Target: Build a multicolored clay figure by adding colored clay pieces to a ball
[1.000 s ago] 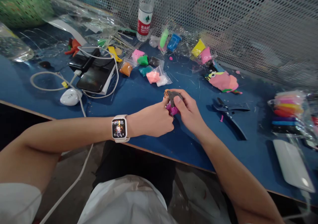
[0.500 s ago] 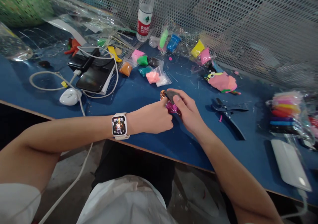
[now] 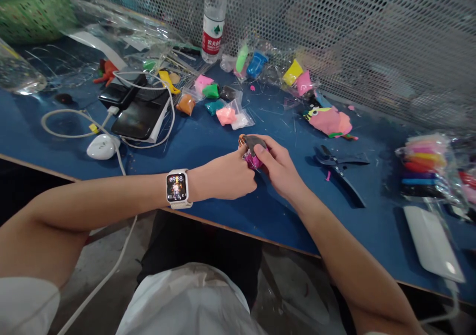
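Both hands meet over the blue table (image 3: 208, 141) around a small clay figure (image 3: 252, 152), magenta below with a dark grey piece on top and a bit of orange at its left. My left hand (image 3: 226, 175), with a white watch on the wrist, pinches the figure from the left with closed fingers. My right hand (image 3: 279, 166) wraps it from the right, thumb pressed on the grey piece. Most of the figure is hidden between the fingers.
Small bags of coloured clay (image 3: 223, 108) lie behind the hands, a pink clay figure (image 3: 329, 121) to the right, black pliers (image 3: 340, 164) beside my right hand. Phones and cables (image 3: 137, 112), a white mouse (image 3: 101, 146), a water bottle (image 3: 212, 20) and a mesh wall stand around.
The hands stay closed on the clay figure and have barely shifted; the fingers work slightly on it. The view has drifted a little.
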### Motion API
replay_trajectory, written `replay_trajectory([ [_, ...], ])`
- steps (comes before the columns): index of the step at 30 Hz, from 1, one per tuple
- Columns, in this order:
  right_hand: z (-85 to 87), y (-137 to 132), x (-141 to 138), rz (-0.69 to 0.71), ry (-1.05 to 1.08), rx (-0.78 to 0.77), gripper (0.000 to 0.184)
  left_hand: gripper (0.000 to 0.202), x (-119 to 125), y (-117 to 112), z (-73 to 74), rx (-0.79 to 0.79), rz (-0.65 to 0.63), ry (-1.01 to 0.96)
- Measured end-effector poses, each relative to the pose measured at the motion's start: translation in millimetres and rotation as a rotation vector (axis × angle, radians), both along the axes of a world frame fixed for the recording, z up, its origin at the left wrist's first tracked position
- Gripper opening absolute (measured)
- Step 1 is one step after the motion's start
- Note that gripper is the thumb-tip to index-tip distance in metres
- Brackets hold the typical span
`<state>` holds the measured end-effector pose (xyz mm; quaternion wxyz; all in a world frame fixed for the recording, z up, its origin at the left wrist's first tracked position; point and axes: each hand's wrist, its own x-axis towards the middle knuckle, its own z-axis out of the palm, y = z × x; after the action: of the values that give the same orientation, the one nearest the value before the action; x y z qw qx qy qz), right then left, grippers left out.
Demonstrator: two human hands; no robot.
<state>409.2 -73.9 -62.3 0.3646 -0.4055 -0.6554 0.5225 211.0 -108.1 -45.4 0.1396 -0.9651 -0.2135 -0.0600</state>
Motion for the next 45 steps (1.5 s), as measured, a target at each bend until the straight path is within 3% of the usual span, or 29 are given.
replay_trajectory([
  [7,4.2,-1,-1,-0.004,-0.044,0.075,0.052,0.019,-3,6,-7.3,0.025,-0.028,-0.083],
  [12,2.7,-2,-1,-0.015,-0.014,0.006,0.048,0.021,-4,6,-8.6,-0.025,-0.078,-0.154],
  [23,-1.0,1,0,0.002,-0.008,0.009,0.044,0.023,-4,12,-9.3,-0.073,-0.071,-0.141],
  [31,5.3,-2,-1,-0.018,-0.064,0.091,0.044,0.021,-5,17,-10.2,-0.091,-0.061,-0.126],
  [39,-6.2,7,2,-0.084,0.060,0.042,0.055,0.026,-7,13,3.8,0.039,-0.036,-0.183],
  [42,-5.7,10,7,-0.186,-0.002,0.191,0.070,0.032,-11,15,11.5,-0.086,-0.035,-0.441],
  [45,-2.7,12,14,-0.248,-0.110,0.415,0.083,0.036,-17,21,16.9,-0.427,-0.086,-0.752],
])
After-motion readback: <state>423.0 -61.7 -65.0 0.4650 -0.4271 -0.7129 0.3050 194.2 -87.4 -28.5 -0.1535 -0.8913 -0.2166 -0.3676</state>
